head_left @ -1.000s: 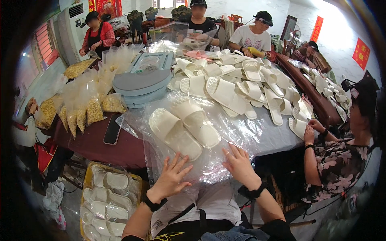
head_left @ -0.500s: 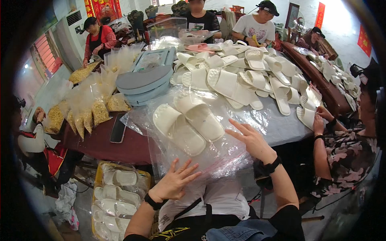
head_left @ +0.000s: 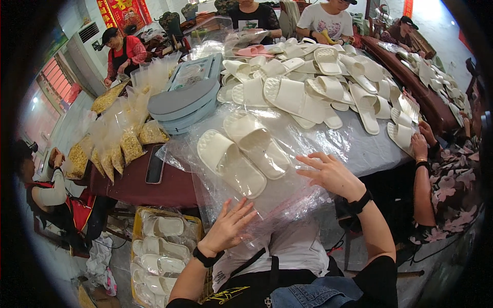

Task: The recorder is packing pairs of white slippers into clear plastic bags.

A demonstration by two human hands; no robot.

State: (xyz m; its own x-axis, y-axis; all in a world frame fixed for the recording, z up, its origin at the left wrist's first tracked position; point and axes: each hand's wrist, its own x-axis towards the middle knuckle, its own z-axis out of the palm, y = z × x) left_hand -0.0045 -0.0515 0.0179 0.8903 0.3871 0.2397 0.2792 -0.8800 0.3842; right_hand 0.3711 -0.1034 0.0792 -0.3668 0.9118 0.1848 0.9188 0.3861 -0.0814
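A pair of white slippers (head_left: 244, 153) lies side by side on a stack of clear plastic bags (head_left: 287, 197) at the near edge of the table. My left hand (head_left: 228, 227) rests flat on the hanging front edge of the plastic, fingers spread, just below the left slipper. Over the plastic to the right of the slippers is my right hand (head_left: 329, 174), open, fingers pointing left toward them. Neither hand holds anything.
A big heap of loose white slippers (head_left: 328, 84) covers the table behind. Grey-blue trays (head_left: 185, 102) and a black phone (head_left: 155, 164) lie left, beside bags of yellow goods (head_left: 120, 143). A crate of bagged slippers (head_left: 159, 249) stands on the floor. Other people sit around the table.
My right hand has moved up and right, off the front edge of the plastic to beside the slippers. My left hand stays at the front edge.
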